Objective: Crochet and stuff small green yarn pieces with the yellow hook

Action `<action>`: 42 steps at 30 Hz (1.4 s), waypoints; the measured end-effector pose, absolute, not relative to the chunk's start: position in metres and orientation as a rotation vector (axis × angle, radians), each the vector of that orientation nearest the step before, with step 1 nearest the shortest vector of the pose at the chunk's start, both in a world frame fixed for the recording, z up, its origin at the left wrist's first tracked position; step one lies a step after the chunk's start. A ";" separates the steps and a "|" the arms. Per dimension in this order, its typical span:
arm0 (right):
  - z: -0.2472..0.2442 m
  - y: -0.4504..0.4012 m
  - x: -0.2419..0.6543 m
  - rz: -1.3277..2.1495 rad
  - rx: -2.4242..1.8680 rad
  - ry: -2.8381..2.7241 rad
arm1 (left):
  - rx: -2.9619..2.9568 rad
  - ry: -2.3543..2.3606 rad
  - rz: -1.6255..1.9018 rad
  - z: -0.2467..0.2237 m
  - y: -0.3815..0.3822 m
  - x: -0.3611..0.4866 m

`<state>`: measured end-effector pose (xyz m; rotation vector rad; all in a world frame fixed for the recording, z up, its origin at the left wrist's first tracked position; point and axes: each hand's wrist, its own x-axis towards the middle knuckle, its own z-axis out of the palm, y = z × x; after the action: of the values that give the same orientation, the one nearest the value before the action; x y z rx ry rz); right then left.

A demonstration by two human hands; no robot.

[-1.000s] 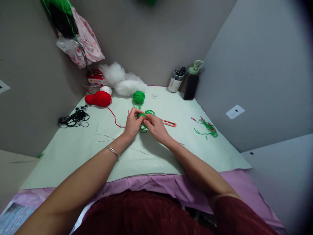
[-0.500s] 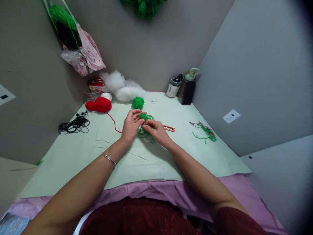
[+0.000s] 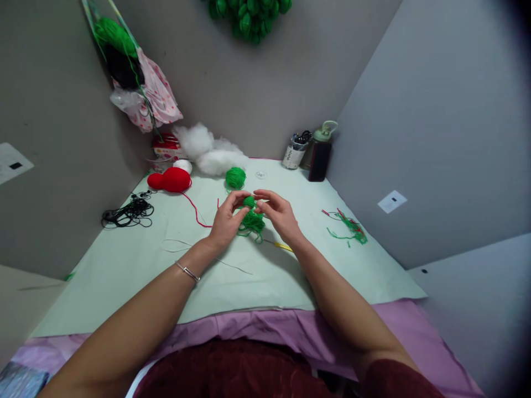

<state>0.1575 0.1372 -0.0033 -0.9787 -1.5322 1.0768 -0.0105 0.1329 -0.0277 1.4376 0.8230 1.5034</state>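
A small, rounded green crocheted piece [image 3: 249, 202] is between my two hands over the table. My left hand [image 3: 226, 220] grips it from the left with thumb and fingers. My right hand [image 3: 282, 216] has its thumb and bent fingers at the piece's right side, closed about it. Loose loops of green yarn [image 3: 252, 223] hang and lie just below. Beside my right wrist lies a crochet hook [image 3: 283, 246] with a yellow handle. Beyond my hands sits a ball of green yarn [image 3: 236, 178].
To the left are a red stuffed shape [image 3: 171, 180], a tangle of black cord [image 3: 130, 213] and white stuffing [image 3: 218, 157]. A bottle [image 3: 326, 132], a pen cup [image 3: 293, 155] and a dark phone [image 3: 319, 160] stand at the back right. Yarn scraps [image 3: 352, 229] lie right.
My right hand has shifted up and right, its fingers now arched over the green piece. The yellow crochet hook has come into sight; the orange cutter is no longer visible. The view tilted slightly.
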 end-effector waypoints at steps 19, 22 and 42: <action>-0.005 0.217 0.214 0.812 -1.325 -1.624 | 1.298 0.963 1.304 -0.015 0.122 -0.009; 0.003 0.271 0.265 0.540 -1.549 -1.494 | 1.237 0.974 1.258 -0.012 0.119 -0.009; -0.055 0.419 0.387 0.066 -1.963 -1.014 | 1.028 1.107 1.055 -0.008 0.120 -0.011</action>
<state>0.3867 0.4190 -0.0548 -1.9628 -1.0145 0.0662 -0.0111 0.1204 -0.0084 1.0282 1.1067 1.0550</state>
